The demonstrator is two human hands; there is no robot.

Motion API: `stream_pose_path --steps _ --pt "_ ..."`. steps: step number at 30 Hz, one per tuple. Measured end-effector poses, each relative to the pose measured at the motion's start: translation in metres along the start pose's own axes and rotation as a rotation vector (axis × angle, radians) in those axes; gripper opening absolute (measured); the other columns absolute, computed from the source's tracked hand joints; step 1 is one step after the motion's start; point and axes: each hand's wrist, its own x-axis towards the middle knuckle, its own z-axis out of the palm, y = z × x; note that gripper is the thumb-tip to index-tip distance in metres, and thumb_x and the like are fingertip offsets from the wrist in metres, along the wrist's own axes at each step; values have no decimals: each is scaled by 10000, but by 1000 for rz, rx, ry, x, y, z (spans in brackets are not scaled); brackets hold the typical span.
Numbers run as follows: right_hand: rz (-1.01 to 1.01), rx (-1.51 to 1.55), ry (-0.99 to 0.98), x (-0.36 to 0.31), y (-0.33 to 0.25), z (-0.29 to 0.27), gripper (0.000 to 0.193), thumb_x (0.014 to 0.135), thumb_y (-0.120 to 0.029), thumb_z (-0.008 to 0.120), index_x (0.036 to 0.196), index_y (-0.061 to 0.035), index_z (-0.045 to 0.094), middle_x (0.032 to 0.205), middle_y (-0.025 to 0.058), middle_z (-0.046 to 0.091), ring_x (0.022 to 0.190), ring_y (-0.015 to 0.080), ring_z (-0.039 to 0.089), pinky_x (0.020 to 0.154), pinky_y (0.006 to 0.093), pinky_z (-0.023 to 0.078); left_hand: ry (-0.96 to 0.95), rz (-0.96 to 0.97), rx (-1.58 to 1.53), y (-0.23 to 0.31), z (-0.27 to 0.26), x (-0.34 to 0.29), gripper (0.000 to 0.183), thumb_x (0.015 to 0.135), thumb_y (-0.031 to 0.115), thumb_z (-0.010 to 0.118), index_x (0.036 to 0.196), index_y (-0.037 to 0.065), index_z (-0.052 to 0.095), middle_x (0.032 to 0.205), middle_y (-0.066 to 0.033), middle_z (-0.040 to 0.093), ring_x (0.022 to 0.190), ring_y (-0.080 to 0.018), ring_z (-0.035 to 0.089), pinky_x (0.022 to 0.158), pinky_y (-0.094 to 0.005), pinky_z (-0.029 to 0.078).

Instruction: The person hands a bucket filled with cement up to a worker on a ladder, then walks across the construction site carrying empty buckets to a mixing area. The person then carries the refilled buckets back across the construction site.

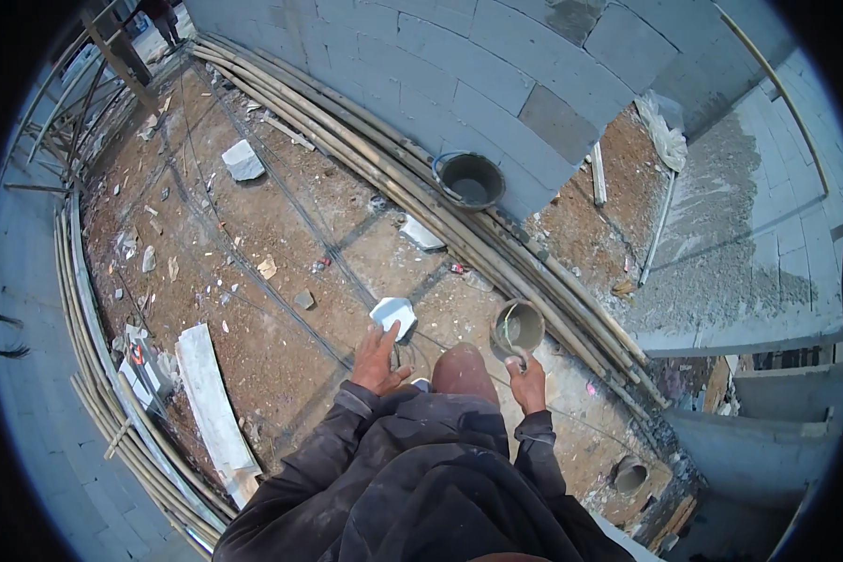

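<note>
My right hand [528, 382] is closed on the thin handle of a grey, mortar-stained bucket [531, 328], which hangs or stands just ahead of it. Whether the bucket's bottom touches the ground I cannot tell. Over to the left, my left hand [376, 363] has its fingers stretched forward and holds nothing. Its fingertips overlap the near edge of a pale, broken block piece [395, 316]; contact is unclear. Part of my bent knee [464, 370] shows between the hands.
Long bamboo poles [365, 159] lie along the block wall [421, 66], with another bucket [471, 180] by them. Broken blocks [243, 161] and scraps litter the dirt. At left are a whitish board [211, 393] and more poles [103, 431]. A small container [629, 476] lies at lower right.
</note>
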Motion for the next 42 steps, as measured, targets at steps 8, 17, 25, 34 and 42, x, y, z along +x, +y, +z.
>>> stream_pose_path --steps 8,17,25,34,42 --pt "-328 -272 -183 260 -43 95 562 843 -313 699 1277 14 559 1179 272 630 1144 417 580 982 435 443 185 -664 -159 -72 16 -10 969 726 271 822 1519 126 285 1367 -302 480 1325 -448 408 1091 -455 371" --pt "-116 -516 -373 567 -131 249 930 778 -382 749 1520 -123 252 1487 230 367 1371 399 371 1097 574 321 301 -1262 -238 -54 46 26 970 724 400 832 1465 10 343 1353 -287 503 1251 -424 495 1047 -450 418" --pt "-152 -296 -409 719 -64 368 896 690 -338 805 1425 -14 408 1366 243 522 1284 390 485 1081 395 378 168 -1469 -477 -29 65 46 1066 706 466 842 1503 25 287 1307 -296 551 1228 -384 545 1014 -405 441" --pt "47 426 -186 713 -124 363 262 840 -255 721 949 -38 621 679 23 587 495 124 495 472 324 391 236 -1487 -430 -55 44 70 1046 691 430 866 1497 38 327 1096 -256 656 1010 -330 646 857 -373 504" --pt "613 244 202 724 -205 294 356 916 -386 626 851 -46 543 641 62 528 476 198 490 416 356 351 386 -1665 -710 -172 32 108 880 788 362 773 1486 40 345 1339 -297 538 1242 -364 549 1025 -390 437"
